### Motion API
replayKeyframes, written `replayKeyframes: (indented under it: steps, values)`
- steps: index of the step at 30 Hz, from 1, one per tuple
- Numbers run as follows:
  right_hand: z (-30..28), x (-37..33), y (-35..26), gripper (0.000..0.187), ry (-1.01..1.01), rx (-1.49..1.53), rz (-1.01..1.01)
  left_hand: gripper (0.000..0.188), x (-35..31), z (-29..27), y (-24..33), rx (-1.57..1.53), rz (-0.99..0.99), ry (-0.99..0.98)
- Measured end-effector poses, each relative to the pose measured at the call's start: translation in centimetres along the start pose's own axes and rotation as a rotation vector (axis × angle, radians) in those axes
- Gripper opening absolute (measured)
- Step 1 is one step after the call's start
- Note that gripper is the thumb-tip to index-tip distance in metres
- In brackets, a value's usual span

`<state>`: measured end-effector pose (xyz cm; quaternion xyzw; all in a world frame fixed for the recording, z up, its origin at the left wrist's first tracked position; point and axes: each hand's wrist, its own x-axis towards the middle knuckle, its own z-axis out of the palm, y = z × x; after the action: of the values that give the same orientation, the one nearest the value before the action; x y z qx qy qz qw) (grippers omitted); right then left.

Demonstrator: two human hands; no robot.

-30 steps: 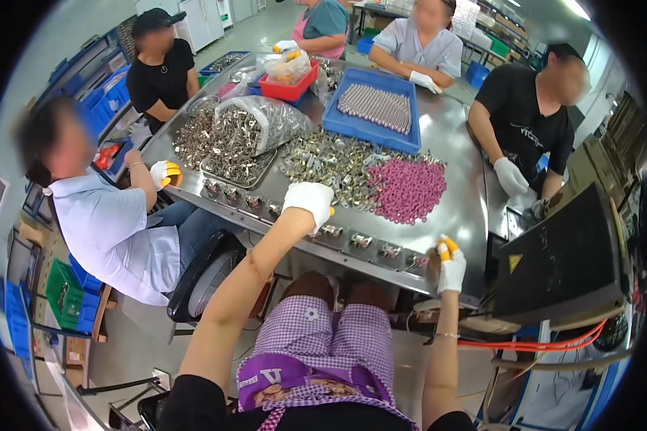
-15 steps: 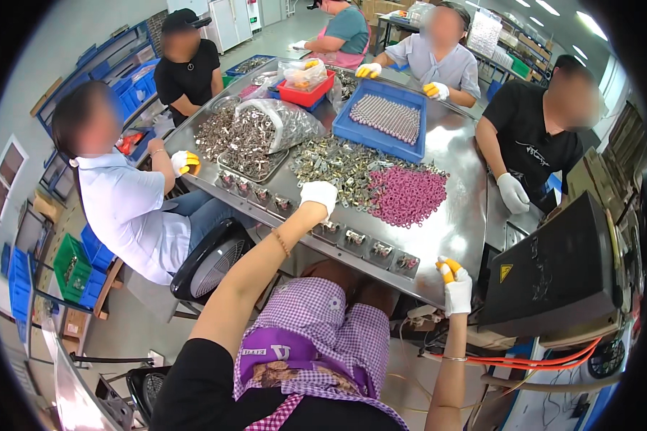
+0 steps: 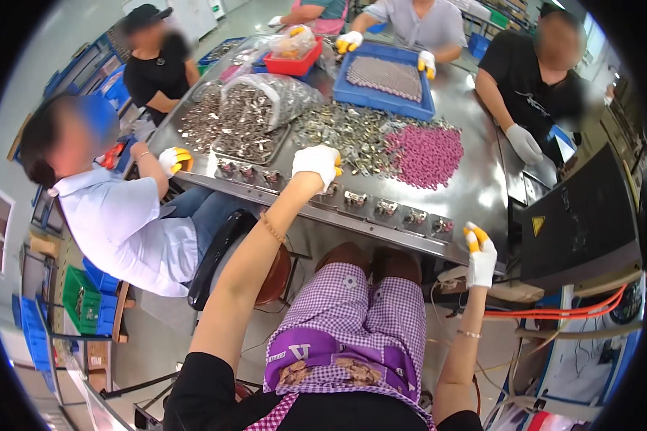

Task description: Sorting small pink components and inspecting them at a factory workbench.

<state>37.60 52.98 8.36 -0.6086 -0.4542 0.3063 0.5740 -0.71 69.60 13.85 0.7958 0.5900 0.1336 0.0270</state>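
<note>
My left hand [image 3: 315, 164], in a white glove with yellow fingertips, reaches over the near side of the metal table [image 3: 474, 197]. It is just beside the row of small metal fixtures [image 3: 355, 199] along the edge; its curled fingers are mostly hidden by its back. At the table's near right edge, my right hand [image 3: 482, 257], gloved alike, has its fingers stretched upward, nothing visible in them. Beyond my left hand spreads a heap of loose metal parts [image 3: 341, 140]. A pile of pink ring-like parts [image 3: 425, 158] adjoins it on the right.
A clear bag of metal parts [image 3: 266, 100] lies at the back left, near a red bin [image 3: 293, 61]. A person's gloved hands touch a blue tray [image 3: 384, 105] of aligned parts. Other people sit around the table. A black machine box [image 3: 579, 223] stands at right.
The whole view has shifted, with the table higher in the picture and more of my lap showing. My hands keep about the same places at the table. The person across now touches the tray's right side.
</note>
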Motion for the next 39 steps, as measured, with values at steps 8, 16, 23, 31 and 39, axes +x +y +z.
replayKeyframes:
  steps: [8, 16, 23, 31, 39]
  values:
    - [1.4, 1.0, -4.6, 0.019, -0.121, -0.269, -0.140, 0.020, 2.0, 1.9, 0.6, 0.148, -0.067, -0.160]
    - [1.9, 1.6, -3.8, 0.024, -0.245, -0.414, -0.293, 0.021, 2.2, 1.2, -0.4, -0.064, -0.089, -0.214]
    - [1.8, 2.9, -2.3, 0.024, -0.394, -0.544, -0.443, 0.023, 1.6, -2.0, 3.0, -0.429, -0.098, -0.064]
    - [2.0, 3.2, -2.9, 0.017, -0.436, -0.449, -0.424, 0.026, -1.1, -3.7, 11.7, -0.775, 0.104, -0.132]
    - [1.7, 3.9, -2.1, 0.018, -0.521, -0.201, -0.256, 0.026, -2.5, -2.4, 15.2, -0.936, 0.136, -0.249]
